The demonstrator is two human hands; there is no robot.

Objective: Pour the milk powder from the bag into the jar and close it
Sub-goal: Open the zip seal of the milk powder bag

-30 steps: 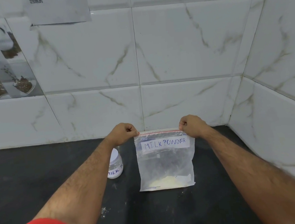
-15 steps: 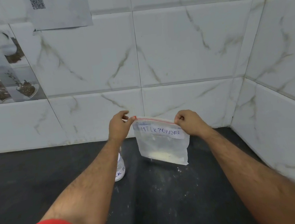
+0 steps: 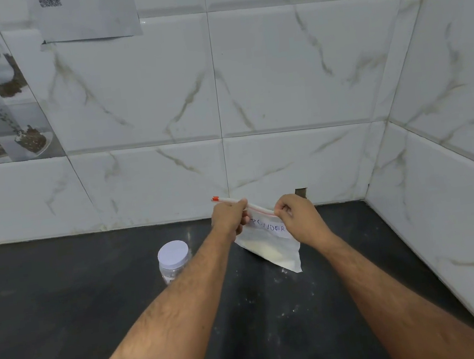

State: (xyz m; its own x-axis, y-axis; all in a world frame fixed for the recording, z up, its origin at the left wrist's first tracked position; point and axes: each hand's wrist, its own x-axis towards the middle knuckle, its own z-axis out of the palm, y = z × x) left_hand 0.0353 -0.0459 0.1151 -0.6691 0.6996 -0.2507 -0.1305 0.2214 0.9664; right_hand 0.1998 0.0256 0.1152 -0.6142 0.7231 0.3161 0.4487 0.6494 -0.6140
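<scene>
We are listing a black counter [image 3: 68, 319] under marbled wall tiles [image 3: 290, 68]. We are gripping the tilted milk powder bag [image 3: 271, 246] above it, left hand [image 3: 229, 220] and right hand [image 3: 300, 219] pinching its zip edge with curled fingers. We are noting the lidded jar [image 3: 174, 260] standing just left of the bag.

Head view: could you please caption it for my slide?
Both hands grip the milk powder bag at its zip top beside the lidded jar.

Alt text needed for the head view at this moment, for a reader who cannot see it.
Two bare hands, left hand and right hand, pinch the zip top of a clear bag of milk powder, held tilted above a black counter. A lidded jar stands left of the bag, before a white tiled wall.
</scene>
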